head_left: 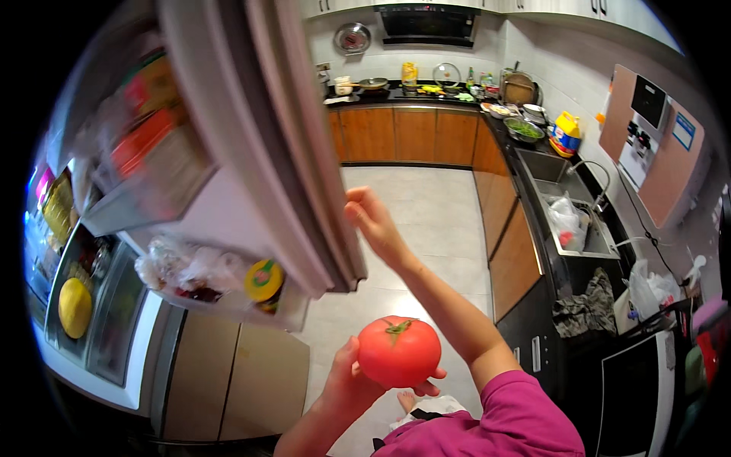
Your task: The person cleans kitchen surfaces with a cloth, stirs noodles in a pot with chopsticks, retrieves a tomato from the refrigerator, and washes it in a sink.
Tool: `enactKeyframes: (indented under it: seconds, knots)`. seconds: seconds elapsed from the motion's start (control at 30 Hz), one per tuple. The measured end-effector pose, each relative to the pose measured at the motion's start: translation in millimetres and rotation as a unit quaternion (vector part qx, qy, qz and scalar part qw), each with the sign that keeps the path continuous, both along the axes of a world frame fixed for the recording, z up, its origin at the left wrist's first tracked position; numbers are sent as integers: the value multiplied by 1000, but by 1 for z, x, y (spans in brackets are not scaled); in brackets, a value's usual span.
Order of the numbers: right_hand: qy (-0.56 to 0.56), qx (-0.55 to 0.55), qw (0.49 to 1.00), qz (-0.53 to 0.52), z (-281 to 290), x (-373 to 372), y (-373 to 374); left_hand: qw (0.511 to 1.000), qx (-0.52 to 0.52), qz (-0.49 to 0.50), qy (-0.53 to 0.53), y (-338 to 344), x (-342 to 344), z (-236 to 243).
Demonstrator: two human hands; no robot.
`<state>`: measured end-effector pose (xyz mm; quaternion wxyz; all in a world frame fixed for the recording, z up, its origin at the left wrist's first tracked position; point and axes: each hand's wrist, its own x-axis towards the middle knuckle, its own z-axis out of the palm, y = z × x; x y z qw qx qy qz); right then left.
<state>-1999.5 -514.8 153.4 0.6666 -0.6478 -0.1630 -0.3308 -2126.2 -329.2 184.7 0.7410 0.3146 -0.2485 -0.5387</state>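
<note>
A large, round red tomato with a green stem on top (397, 354) sits in the person's left hand (356, 385), cradled from below and from its left side in front of the body, over the pale tiled floor (426, 198). That hand is closed around the fruit, with the thumb up along the tomato's left side and fingertips showing beneath it at the right; the stem faces up and nothing covers it. The right hand (375, 222), reaching forward from a magenta short sleeve (525, 407), has its fingers bent at the outer edge of the open, pale refrigerator door (259, 152); whether they grip that edge or merely rest against it, I cannot tell. The door stands to the left of the right hand and blocks the view of the kitchen's left side. On its inner face, a clear plastic door bin (293, 311) carries bunched plastic bags (194, 266) and a jar with a round yellow lid (264, 282). At far left, inside the refrigerator, lies an oval yellow fruit (75, 308). Well apart from both hands, brown wooden cabinets (415, 135) line the back wall under a black counter; along the right run a round metal bowl of green vegetables (523, 129), a yellow plastic jug (566, 135), a stainless steel sink (544, 167) with a whitish plastic bag (565, 222) in it, and a dark crumpled cloth (590, 305).
</note>
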Motion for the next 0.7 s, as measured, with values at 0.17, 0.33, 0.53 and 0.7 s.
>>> enactKeyframes:
  seconds: [0.17, 0.33, 0.53, 0.7]
  knots:
    - [13, -13, 946, 323, -22, -41, 13, 997, -13, -76, 21, -36, -17, -4]
    - [200, -107, 869, 440, -43, -60, 6, 996, -25, -70, 46, -73, -20, -12]
    - [293, -33, 909, 295, -39, -81, -70, 999, -25, -29, 31, -142, 13, -28]
    - [255, 42, 921, 291, -56, -99, -209, 995, -60, -40, 74, -253, 48, -46]
